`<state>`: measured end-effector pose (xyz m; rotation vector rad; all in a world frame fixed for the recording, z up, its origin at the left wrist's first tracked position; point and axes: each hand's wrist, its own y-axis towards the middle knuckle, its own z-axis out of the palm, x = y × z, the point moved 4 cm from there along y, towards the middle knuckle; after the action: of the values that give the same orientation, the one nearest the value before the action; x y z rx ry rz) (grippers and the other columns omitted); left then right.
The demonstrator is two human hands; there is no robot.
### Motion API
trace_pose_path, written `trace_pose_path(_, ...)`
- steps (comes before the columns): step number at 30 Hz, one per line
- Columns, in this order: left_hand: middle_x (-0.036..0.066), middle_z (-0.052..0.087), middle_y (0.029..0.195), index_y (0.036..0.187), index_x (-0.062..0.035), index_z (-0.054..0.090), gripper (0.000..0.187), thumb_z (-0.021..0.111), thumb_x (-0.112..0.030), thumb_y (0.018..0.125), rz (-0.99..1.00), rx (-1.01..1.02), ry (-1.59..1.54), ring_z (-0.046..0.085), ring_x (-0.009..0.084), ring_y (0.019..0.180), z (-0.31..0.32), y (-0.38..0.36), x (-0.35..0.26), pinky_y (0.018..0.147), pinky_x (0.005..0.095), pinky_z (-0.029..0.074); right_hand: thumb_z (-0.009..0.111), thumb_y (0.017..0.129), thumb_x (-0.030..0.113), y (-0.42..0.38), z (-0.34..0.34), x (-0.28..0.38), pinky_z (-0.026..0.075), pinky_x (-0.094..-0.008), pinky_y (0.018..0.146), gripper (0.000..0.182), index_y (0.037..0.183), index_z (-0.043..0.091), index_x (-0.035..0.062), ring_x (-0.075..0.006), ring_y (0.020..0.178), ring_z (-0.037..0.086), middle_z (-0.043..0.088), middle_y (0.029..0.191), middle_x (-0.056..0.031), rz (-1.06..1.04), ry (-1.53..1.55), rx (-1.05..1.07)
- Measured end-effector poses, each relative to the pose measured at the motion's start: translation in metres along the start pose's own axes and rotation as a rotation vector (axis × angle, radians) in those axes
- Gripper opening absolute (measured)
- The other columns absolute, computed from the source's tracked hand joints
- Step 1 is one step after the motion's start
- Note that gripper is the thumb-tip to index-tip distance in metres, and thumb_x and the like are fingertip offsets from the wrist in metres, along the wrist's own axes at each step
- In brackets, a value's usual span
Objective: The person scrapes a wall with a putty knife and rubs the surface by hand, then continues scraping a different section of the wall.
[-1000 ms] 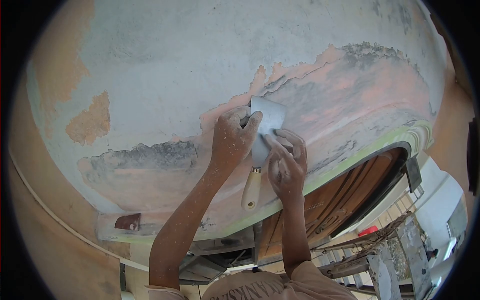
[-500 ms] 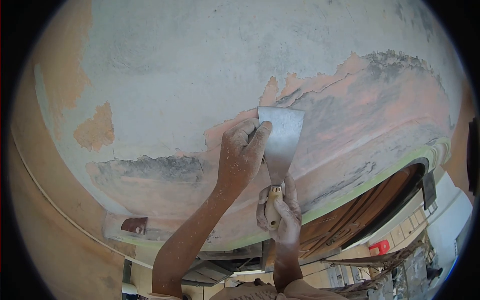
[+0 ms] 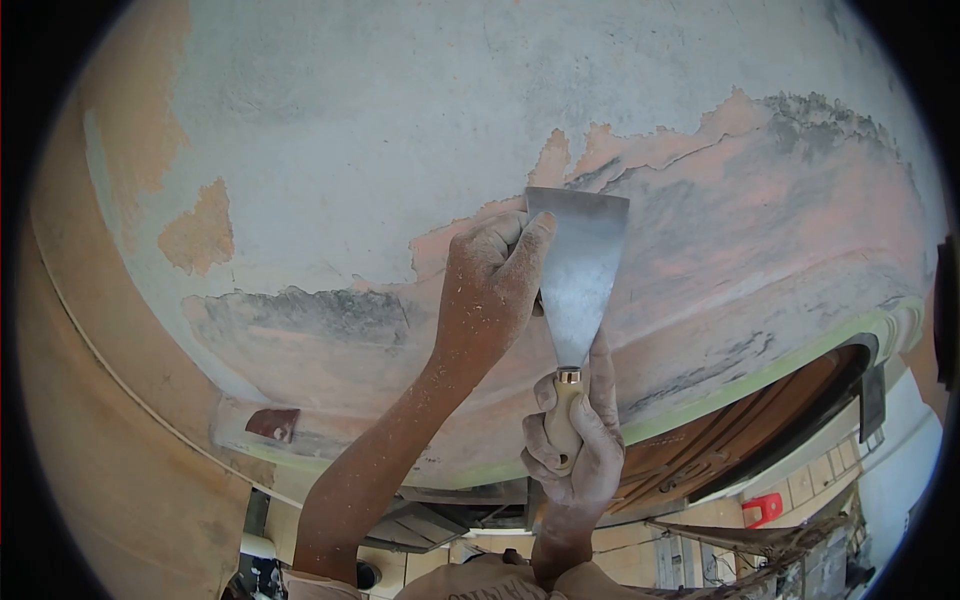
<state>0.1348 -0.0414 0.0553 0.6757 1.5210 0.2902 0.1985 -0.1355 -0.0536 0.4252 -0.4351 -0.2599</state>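
Observation:
A wide scraper (image 3: 583, 265) with a metal blade and a pale handle stands nearly upright in front of the peeling wall (image 3: 330, 130). My right hand (image 3: 585, 465) is wrapped around its handle, dusted white. At the blade's upper left edge, my left hand (image 3: 492, 275) is closed, thumb against the metal and fingers curled. A small dark piece shows below that hand beside the blade; I cannot make out what it is. The blade's broad edge lies over the border between pale paint and the bared pinkish patch (image 3: 760, 200). Whether it touches the wall cannot be told.
A green-edged ledge (image 3: 690, 415) runs below the wall, above a brown wooden door (image 3: 700, 455). A dark red piece (image 3: 272, 424) sits at lower left. Far below are a red stool (image 3: 763, 510) and tiled floor. Another wall (image 3: 110, 440) stands on the left.
The scraper has shifted slightly up and right, its blade tilting a little, and my right hand has moved with it. My left hand stays at the blade's left edge. The view has shifted slightly.

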Motion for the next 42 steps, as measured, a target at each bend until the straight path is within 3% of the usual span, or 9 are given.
trace_pose_path(1, 0.000, 0.045, 0.049, 0.061, 0.0001, 0.051, 0.038, 0.054, -0.021, 0.092, -0.008, -0.018, -0.049, 0.045, 0.0052, 0.045, 0.001, -0.001, -0.001, 0.040, 0.0238, 0.039, 0.035, 0.096, 0.010, -0.002, 0.001, 0.002, 0.034, -0.0177, 0.030, 0.058, 0.147, 0.008, 0.0169, -0.0086, 0.044, 0.039, 0.046, 0.094, -0.0137, 0.007, -0.008, -0.005)
trace_pose_path(13, 0.002, 0.048, 0.056, 0.059, -0.0002, 0.048, 0.040, 0.053, -0.022, 0.093, -0.074, -0.029, -0.151, 0.046, 0.0070, 0.046, 0.006, 0.002, -0.003, 0.041, 0.0242, 0.039, 0.043, 0.093, 0.007, -0.003, 0.010, 0.009, 0.031, -0.0167, 0.031, 0.062, 0.147, 0.012, 0.0104, -0.0072, 0.046, 0.045, 0.054, 0.095, -0.0134, -0.062, -0.007, -0.019)
trace_pose_path(16, 0.001, 0.047, 0.058, 0.058, -0.0001, 0.046, 0.041, 0.054, -0.020, 0.092, -0.028, -0.039, -0.108, 0.042, 0.0068, 0.046, 0.007, 0.002, 0.005, 0.040, 0.0251, 0.037, 0.042, 0.093, 0.007, -0.002, 0.011, 0.008, 0.031, -0.0163, 0.031, 0.062, 0.147, 0.011, 0.0106, -0.0065, 0.046, 0.045, 0.054, 0.096, -0.0138, -0.060, 0.005, -0.004)
trace_pose_path(18, 0.001, 0.045, 0.057, 0.058, -0.0003, 0.046, 0.040, 0.054, -0.020, 0.092, 0.141, -0.058, -0.026, 0.040, 0.0063, 0.047, 0.004, 0.010, 0.002, 0.041, 0.0257, 0.034, 0.041, 0.094, 0.007, -0.001, 0.011, 0.007, 0.031, -0.0160, 0.032, 0.061, 0.147, 0.011, 0.0108, -0.0061, 0.046, 0.044, 0.054, 0.097, -0.0140, -0.069, 0.002, 0.000)
trace_pose_path(25, 0.000, 0.042, 0.056, 0.057, -0.0008, 0.043, 0.041, 0.053, -0.019, 0.092, 0.069, -0.038, -0.009, 0.036, 0.0050, 0.049, 0.002, 0.009, -0.005, 0.042, 0.0266, 0.032, 0.040, 0.094, 0.007, 0.005, 0.010, 0.002, 0.030, -0.0153, 0.032, 0.060, 0.147, 0.011, 0.0114, -0.0055, 0.045, 0.043, 0.055, 0.099, -0.0137, -0.091, -0.034, 0.000)
trace_pose_path(31, 0.001, 0.042, 0.056, 0.058, -0.0003, 0.044, 0.040, 0.053, -0.019, 0.092, 0.211, -0.035, 0.053, 0.039, 0.0057, 0.047, 0.002, 0.010, -0.005, 0.041, 0.0263, 0.033, 0.041, 0.094, 0.006, 0.004, 0.008, 0.002, 0.030, -0.0153, 0.032, 0.059, 0.147, 0.013, 0.0111, -0.0051, 0.045, 0.043, 0.055, 0.099, -0.0132, -0.088, -0.007, 0.000)
trace_pose_path(34, 0.001, 0.043, 0.055, 0.058, 0.0003, 0.046, 0.041, 0.053, -0.020, 0.093, 0.016, -0.029, -0.034, 0.041, 0.0066, 0.046, 0.007, 0.003, 0.003, 0.041, 0.0258, 0.035, 0.041, 0.094, 0.006, 0.003, 0.006, 0.005, 0.030, -0.0154, 0.032, 0.059, 0.146, 0.015, 0.0113, -0.0054, 0.045, 0.043, 0.055, 0.099, -0.0127, -0.089, -0.010, 0.007)
trace_pose_path(39, 0.000, 0.043, 0.056, 0.058, 0.0000, 0.046, 0.041, 0.053, -0.022, 0.093, 0.027, -0.036, -0.070, 0.043, 0.0066, 0.047, 0.012, 0.002, 0.000, 0.041, 0.0251, 0.037, 0.041, 0.094, 0.006, 0.004, 0.005, 0.009, 0.030, -0.0155, 0.032, 0.058, 0.146, 0.017, 0.0119, -0.0058, 0.045, 0.043, 0.055, 0.097, -0.0121, -0.075, -0.009, -0.018)
trace_pose_path(42, 0.000, 0.042, 0.055, 0.058, -0.0006, 0.046, 0.041, 0.052, -0.022, 0.093, 0.194, -0.053, 0.066, 0.041, 0.0062, 0.047, 0.007, 0.012, 0.002, 0.042, 0.0254, 0.036, 0.040, 0.093, 0.004, 0.001, 0.002, 0.008, 0.030, -0.0159, 0.032, 0.058, 0.146, 0.018, 0.0115, -0.0058, 0.045, 0.044, 0.055, 0.096, -0.0122, -0.084, 0.004, -0.025)
